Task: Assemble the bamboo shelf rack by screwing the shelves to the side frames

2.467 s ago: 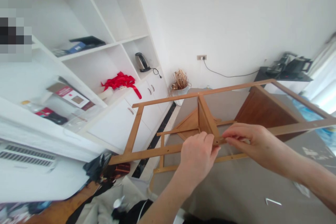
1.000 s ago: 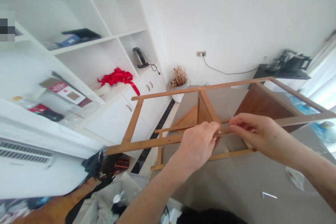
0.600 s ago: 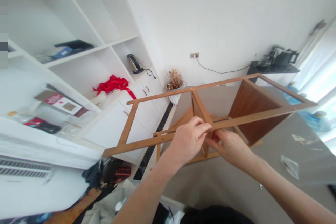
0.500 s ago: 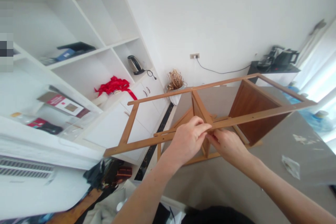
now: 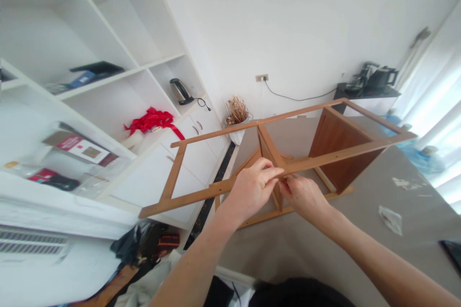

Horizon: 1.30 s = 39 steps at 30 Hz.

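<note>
A light wooden frame (image 5: 187,194) of slats lies on its side on a grey table (image 5: 345,259), with a darker brown panel (image 5: 340,153) at its far right end. My left hand (image 5: 252,187) is closed over the near long rail, fingers curled on top where a cross piece meets it. My right hand (image 5: 302,195) sits just right of it, under the same rail, fingers pinched at the joint. What the right fingers pinch is hidden.
White shelving (image 5: 108,81) stands at the left with a kettle (image 5: 179,91), red ribbon (image 5: 151,119) and boxes. On the table lie a small plastic bag (image 5: 391,218) and paper scraps (image 5: 403,183). A dark side table with appliances (image 5: 370,79) stands at the back wall.
My right hand has dropped from on top of the rail to beneath it, close against my left hand. The view has swung a little to the right.
</note>
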Tool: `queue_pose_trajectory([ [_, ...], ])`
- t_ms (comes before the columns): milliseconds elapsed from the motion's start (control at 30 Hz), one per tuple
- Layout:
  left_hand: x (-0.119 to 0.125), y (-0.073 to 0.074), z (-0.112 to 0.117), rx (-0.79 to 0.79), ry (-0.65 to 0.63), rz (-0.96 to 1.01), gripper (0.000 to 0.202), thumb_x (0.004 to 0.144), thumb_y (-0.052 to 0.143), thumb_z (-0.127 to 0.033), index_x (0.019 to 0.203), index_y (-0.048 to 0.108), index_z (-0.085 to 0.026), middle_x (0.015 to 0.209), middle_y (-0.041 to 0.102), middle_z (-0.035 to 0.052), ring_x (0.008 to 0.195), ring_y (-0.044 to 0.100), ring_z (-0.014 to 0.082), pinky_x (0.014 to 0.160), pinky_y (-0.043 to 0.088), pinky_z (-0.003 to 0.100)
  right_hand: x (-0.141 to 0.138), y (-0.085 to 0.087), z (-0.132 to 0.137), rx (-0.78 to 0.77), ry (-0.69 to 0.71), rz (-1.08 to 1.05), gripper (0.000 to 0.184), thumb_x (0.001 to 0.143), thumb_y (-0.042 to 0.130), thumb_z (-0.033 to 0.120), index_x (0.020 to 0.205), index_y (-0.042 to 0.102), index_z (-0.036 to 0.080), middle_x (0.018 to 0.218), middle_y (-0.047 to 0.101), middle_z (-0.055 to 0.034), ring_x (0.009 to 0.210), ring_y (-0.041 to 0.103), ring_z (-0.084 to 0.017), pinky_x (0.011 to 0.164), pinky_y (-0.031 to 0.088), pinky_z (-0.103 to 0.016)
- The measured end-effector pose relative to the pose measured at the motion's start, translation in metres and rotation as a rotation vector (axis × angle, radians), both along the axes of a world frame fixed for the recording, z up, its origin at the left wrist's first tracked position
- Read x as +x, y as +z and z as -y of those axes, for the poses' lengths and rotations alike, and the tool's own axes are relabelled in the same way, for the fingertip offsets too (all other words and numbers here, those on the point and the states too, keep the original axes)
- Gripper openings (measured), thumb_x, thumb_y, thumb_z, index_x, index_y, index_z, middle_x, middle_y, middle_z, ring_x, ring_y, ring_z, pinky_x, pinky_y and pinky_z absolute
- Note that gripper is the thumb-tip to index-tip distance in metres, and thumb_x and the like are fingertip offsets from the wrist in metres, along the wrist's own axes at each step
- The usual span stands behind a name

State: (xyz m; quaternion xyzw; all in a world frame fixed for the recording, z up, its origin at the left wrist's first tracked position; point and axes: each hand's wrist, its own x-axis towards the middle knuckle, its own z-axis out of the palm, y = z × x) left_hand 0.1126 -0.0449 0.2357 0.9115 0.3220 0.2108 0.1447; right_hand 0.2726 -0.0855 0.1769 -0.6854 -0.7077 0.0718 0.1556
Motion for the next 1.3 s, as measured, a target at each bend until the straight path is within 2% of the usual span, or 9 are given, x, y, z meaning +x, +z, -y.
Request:
queue_pose_trajectory([
  [167, 0.0009, -0.0005, -0.0008, -0.025, 0.012, 0.016, 0.029, 0.089, 0.051, -0.013, 0.110, 0.067, -0.023, 0.108, 0.063, 0.0031, 0.094, 0.063, 0.0152, 0.087, 0.050, 0.029, -0.0053, -0.0018, 0.0006, -0.013, -0.027, -0.001, 0.030, 0.096, 0.038, 0.027, 0.097, 0.066, 0.017, 0.092, 0.073, -0.0103, 0.074, 0.069, -0.018, 0.063, 0.044, -0.024],
  [367, 0.0045, 0.0000, -0.0022, -0.018, 0.025, 0.014, 0.028, 0.088, 0.051, -0.012, 0.109, 0.067, -0.023, 0.108, 0.063, 0.0025, 0.094, 0.063, 0.0152, 0.087, 0.050, 0.029, -0.0078, 0.0000, -0.0010, -0.035, -0.053, -0.001, 0.031, 0.098, 0.038, 0.026, 0.093, 0.066, 0.016, 0.091, 0.073, -0.0110, 0.075, 0.069, -0.018, 0.063, 0.044, -0.024],
  [700, 0.0066, 0.0005, -0.0035, -0.031, 0.025, 0.033, 0.027, 0.089, 0.052, -0.013, 0.109, 0.068, -0.023, 0.108, 0.063, 0.0023, 0.094, 0.062, 0.0153, 0.085, 0.050, 0.029, -0.0081, 0.0037, -0.0004, -0.041, -0.062, -0.012, 0.034, 0.097, 0.035, 0.025, 0.096, 0.067, 0.014, 0.095, 0.073, -0.0112, 0.079, 0.070, -0.020, 0.064, 0.044, -0.027],
  [1067, 0.0057, -0.0014, -0.0054, -0.029, 0.019, 0.066, 0.027, 0.089, 0.053, -0.013, 0.108, 0.069, -0.023, 0.106, 0.063, 0.0029, 0.092, 0.063, 0.0156, 0.084, 0.050, 0.029, -0.0080, -0.0020, -0.0024, -0.043, -0.076, -0.007, 0.031, 0.096, 0.037, 0.025, 0.094, 0.067, 0.016, 0.094, 0.073, -0.0093, 0.080, 0.070, -0.021, 0.063, 0.043, -0.028],
  [1300, 0.0083, 0.0004, -0.0070, -0.042, 0.029, 0.057, 0.026, 0.088, 0.054, -0.013, 0.107, 0.070, -0.022, 0.105, 0.064, 0.0029, 0.091, 0.063, 0.0157, 0.082, 0.051, 0.028, -0.0099, -0.0016, -0.0028, -0.052, -0.082, -0.002, 0.032, 0.097, 0.035, 0.024, 0.094, 0.066, 0.015, 0.092, 0.072, -0.0115, 0.078, 0.070, -0.021, 0.061, 0.043, -0.027],
])
